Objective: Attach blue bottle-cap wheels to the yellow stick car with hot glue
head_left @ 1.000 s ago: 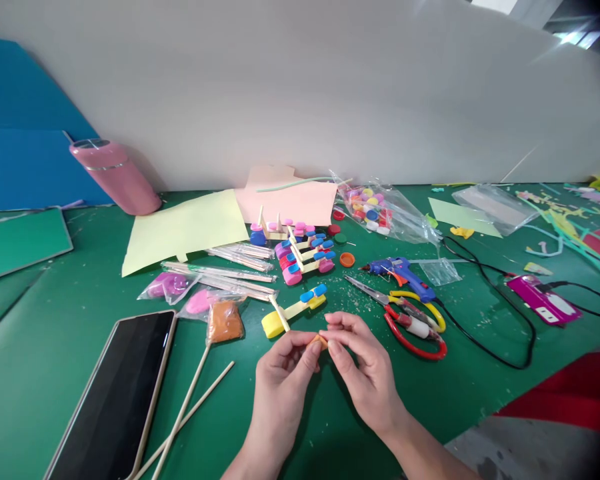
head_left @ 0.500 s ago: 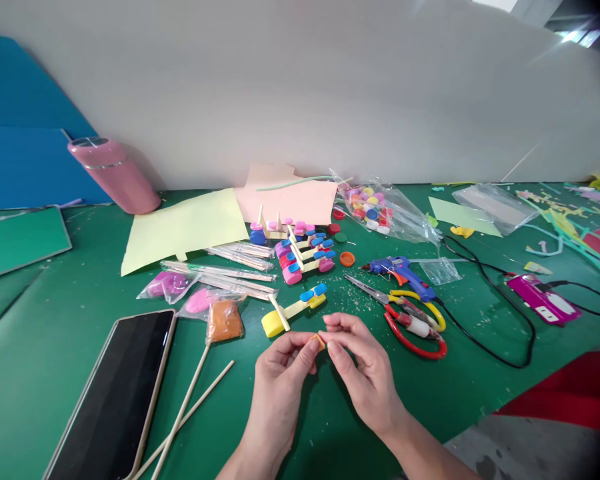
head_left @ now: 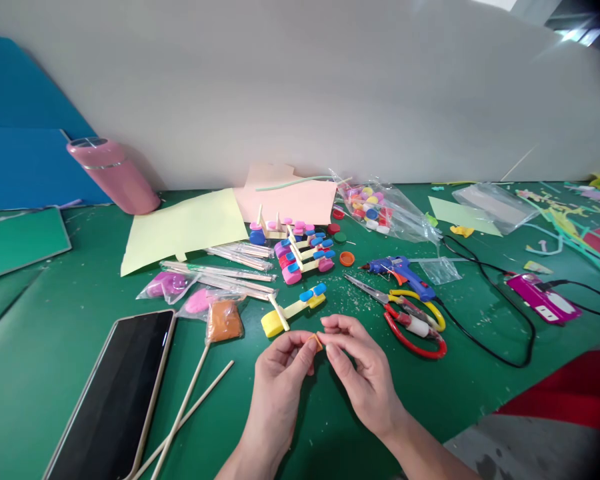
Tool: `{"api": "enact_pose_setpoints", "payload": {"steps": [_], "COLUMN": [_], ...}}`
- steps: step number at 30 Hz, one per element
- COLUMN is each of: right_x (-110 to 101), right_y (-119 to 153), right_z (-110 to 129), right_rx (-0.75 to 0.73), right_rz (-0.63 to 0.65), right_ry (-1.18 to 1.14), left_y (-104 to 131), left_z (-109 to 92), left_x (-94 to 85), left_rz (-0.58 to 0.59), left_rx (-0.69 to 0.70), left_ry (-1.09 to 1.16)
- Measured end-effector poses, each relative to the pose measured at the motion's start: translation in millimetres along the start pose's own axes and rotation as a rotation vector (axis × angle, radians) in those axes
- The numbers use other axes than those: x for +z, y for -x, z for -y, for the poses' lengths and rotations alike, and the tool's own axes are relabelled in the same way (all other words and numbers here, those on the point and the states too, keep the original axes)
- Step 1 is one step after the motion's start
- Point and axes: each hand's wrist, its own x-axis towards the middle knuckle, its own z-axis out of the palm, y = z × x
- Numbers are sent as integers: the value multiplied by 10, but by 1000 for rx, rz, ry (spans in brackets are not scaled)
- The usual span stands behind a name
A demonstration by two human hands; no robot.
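Observation:
Between the thumb and fingertips of my left hand (head_left: 279, 379) is a small piece of orange clay (head_left: 317, 343). My right hand (head_left: 364, 377) is close on its other side, index fingertip at the piece's edge, thumb and fingers spread apart. Just beyond my hands lies a small yellow clay model (head_left: 275, 325) with a wooden stick body and blue ends. Behind it stand several similar models (head_left: 300, 257) in pink, purple, red and blue. A wrapped orange clay packet (head_left: 225, 321) lies left of my hands, touching a wooden stick (head_left: 183, 410).
Right of my hands are scissors (head_left: 417, 325) with red and yellow handles and a blue glue gun (head_left: 403, 273), its cord running right to a purple power block (head_left: 543, 298). A phone (head_left: 113, 393) lies at left. A pink bottle (head_left: 115, 175) leans against the wall.
Both hands stay almost in place. The fingertips of my right hand have shifted very slightly at the orange clay; the things on the table have not moved.

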Motion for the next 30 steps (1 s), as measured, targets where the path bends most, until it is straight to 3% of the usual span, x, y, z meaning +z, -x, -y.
{"api": "enact_pose_setpoints", "payload": {"steps": [5,11,14,23,30], "right_x": [-78,-271,-306,-271,-236], "right_y": [-35,-124,-152,-155,-157], "right_z": [-26,-28,-15,-15,-7], "right_rx": [-1,-47,-37,-57,-61], "right_rz": [48,328,391,297,244], "right_ry": [9,87,136,85,48], "left_y": [-2,26,38,26,30], "left_z": [-41,-88,-85,-80,-65], "left_x": [10,7,3,8,9], "left_rz": [60,225,262,345,324], "left_rx": [-89,-255,-288,-309,-289], "left_ry": [157,292,304,298,292]}}
